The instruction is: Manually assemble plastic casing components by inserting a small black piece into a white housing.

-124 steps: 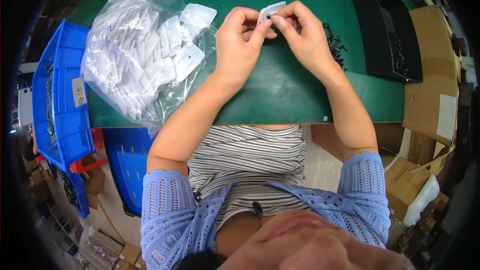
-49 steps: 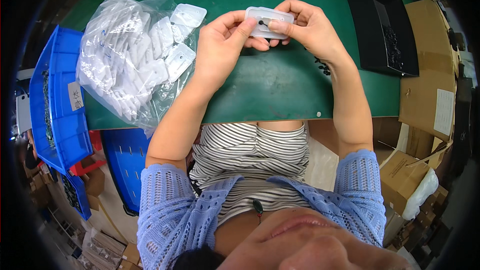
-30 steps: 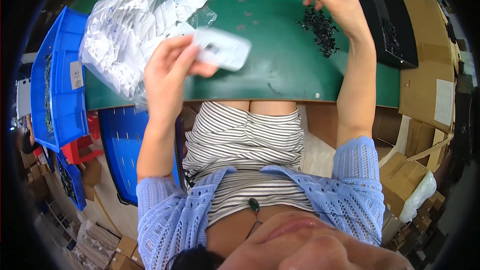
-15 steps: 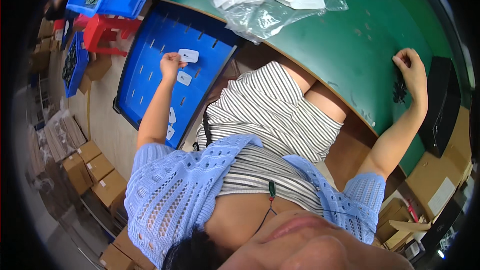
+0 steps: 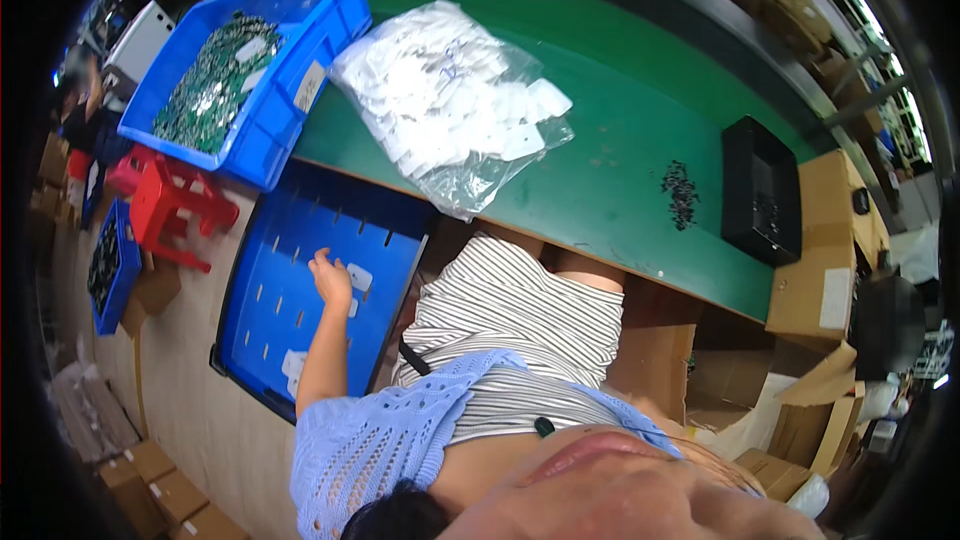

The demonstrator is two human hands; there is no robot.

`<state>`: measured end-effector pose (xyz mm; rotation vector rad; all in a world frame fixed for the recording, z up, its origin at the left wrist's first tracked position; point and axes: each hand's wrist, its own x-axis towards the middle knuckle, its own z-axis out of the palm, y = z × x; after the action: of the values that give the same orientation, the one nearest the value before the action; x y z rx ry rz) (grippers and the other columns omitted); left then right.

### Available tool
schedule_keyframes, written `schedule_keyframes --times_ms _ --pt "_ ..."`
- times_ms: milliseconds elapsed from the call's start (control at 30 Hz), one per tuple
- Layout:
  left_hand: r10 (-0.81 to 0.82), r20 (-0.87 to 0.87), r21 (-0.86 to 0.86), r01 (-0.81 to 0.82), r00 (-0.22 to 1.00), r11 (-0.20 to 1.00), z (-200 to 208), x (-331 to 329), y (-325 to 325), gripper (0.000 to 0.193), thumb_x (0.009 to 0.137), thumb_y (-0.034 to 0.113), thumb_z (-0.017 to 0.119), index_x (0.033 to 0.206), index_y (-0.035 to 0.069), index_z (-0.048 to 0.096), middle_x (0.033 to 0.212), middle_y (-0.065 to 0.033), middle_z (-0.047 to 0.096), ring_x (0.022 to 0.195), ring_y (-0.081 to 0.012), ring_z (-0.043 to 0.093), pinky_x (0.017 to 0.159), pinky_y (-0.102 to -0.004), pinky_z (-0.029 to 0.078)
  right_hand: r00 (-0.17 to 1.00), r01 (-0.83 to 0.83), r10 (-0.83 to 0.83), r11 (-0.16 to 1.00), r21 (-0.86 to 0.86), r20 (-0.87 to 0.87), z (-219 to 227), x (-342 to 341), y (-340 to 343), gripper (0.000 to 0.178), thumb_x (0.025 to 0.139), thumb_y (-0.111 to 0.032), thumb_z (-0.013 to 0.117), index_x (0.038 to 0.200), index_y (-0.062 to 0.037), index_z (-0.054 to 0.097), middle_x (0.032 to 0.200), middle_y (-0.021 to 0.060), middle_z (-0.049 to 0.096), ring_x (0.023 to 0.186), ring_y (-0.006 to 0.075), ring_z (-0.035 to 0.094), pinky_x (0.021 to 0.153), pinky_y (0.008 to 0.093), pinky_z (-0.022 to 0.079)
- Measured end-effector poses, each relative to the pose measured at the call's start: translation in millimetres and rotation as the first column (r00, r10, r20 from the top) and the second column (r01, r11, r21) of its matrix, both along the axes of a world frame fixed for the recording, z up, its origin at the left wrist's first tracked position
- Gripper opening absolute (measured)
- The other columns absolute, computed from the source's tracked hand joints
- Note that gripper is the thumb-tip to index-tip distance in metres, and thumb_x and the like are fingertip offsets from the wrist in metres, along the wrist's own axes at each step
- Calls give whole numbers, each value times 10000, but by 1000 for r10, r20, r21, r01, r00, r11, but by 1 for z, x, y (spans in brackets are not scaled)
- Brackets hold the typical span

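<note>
My left hand [image 5: 333, 280] is over the blue slotted tray [image 5: 268, 315] at the left, fingers apart with nothing in them. Just right of the fingers, a flat white rounded plate [image 5: 359, 277] rests on the tray. Another white plate [image 5: 352, 309] sits below it, partly hidden behind my wrist. More white plates [image 5: 293, 364] lie at the tray's near end beside my forearm. My right hand is out of sight.
On the green table [image 5: 610, 190], a clear bag of white plates [image 5: 440, 90] lies beside a blue bin [image 5: 290, 110] of green circuit boards. Small black parts [image 5: 680, 195] are piled near a black box [image 5: 735, 195]. A red stool [image 5: 165, 210] and cartons [image 5: 805, 240] stand around.
The view has shifted to show more of the far table. My left hand has come off the white plate, which stays on the tray. My right hand has left the view.
</note>
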<state>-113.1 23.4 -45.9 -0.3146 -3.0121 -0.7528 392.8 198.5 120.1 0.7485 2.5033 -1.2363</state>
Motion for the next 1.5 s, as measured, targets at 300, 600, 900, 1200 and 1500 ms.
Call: schedule_keyframes --times_ms 300,600,900,1200,1500 --pt "-793 -100 708 603 601 368 137 102 105 223 804 -50 476 1004 31 538 962 -105 484 652 -144 559 554 -246 494 866 499 -490 828 -255 102 39 111 -95 212 805 -131 581 978 -9 601 888 144 627 781 210 586 725 326 464" --pt "-671 113 798 469 -733 -379 155 213 147 165 839 99 544 976 17 586 969 -90 580 867 -189 563 764 -311 462 666 746 -605 548 -379 436 70 11 -81 260 819 -146 571 1035 -5 599 893 88 639 822 134 542 763 298 445" --pt "-389 100 758 324 -916 -567 172 241 159 161 833 111 496 897 -16 572 816 -142 589 753 -248 549 699 -340 435 656 727 -677 451 -517 332 97 1 -95 385 800 -157 597 1140 4 515 1029 84 580 942 140 507 855 279 404" --pt "-366 320 776 463 -874 -429 224 220 164 240 914 162 401 994 -22 532 829 -116 582 746 -169 526 699 -300 426 709 649 -676 515 -560 200 102 2 -82 398 803 -160 594 1153 3 500 1055 82 567 957 139 498 866 279 396" --pt "-156 503 654 493 -850 -574 241 228 179 518 932 457 299 1105 -4 460 946 -177 544 888 -260 537 782 -350 424 655 649 -745 472 -597 123 113 1 -111 410 806 -163 591 1167 1 485 1081 80 554 972 139 490 876 278 389"
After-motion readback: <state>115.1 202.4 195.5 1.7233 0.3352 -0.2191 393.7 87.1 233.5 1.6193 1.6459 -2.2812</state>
